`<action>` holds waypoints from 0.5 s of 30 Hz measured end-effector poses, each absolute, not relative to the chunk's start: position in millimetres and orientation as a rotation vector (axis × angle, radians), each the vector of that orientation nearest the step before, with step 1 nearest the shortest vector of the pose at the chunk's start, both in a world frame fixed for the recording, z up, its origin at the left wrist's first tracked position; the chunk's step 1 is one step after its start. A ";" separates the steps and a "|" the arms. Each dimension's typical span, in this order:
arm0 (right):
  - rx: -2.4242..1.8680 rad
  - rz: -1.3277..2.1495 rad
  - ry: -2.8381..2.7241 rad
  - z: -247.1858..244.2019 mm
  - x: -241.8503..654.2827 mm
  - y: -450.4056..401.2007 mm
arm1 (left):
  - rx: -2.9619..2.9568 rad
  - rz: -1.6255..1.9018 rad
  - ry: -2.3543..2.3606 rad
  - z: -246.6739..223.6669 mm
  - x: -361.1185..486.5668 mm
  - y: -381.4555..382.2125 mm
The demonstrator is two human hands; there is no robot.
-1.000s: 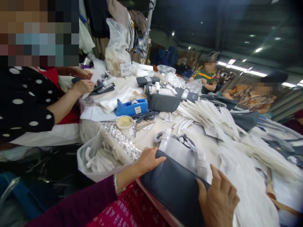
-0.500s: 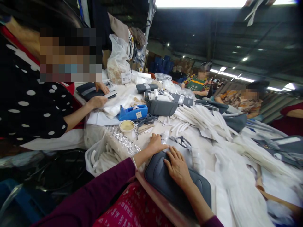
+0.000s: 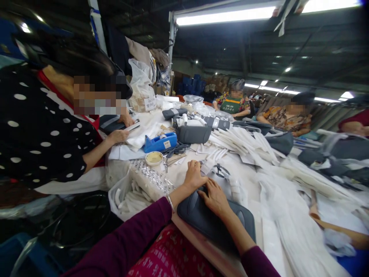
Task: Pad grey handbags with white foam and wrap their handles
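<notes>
A dark grey-blue handbag lies at the table's near edge, with a curved seam on its upper face. My left hand is closed at the bag's far left edge, fingers curled and thumb reaching toward my other hand. Fingers of my right hand bend over the same edge, its thumb resting on the upper face. Just beyond lies a handle part wrapped in white, beside a dark strap with a buckle. What lies beneath my fingertips is hidden.
To the left, a co-worker in a dotted top handles a grey piece. Near them stand a blue tape dispenser and a round tub. White strips and more grey bags cover the table; a plastic bag hangs at its edge.
My view has shifted slightly. My left fingers have moved a little along the bag's edge, and my right fingertips now bend more over it. The bag stays in place.
</notes>
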State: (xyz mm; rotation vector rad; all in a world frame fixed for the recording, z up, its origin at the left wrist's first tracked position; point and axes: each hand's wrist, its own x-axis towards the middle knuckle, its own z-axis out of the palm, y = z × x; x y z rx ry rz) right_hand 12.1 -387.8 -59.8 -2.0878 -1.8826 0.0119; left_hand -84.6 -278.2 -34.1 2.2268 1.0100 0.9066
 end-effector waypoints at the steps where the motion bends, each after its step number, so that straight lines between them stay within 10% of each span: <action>1: -2.092 0.023 -1.842 -60.6 12.5 -387.5 | 2.213 0.887 1.008 -34.1 -84.4 -278.7; 15: -1.918 0.127 -1.422 -67.4 31.3 -376.3 | 1.792 0.574 0.810 -28.8 -85.0 -264.5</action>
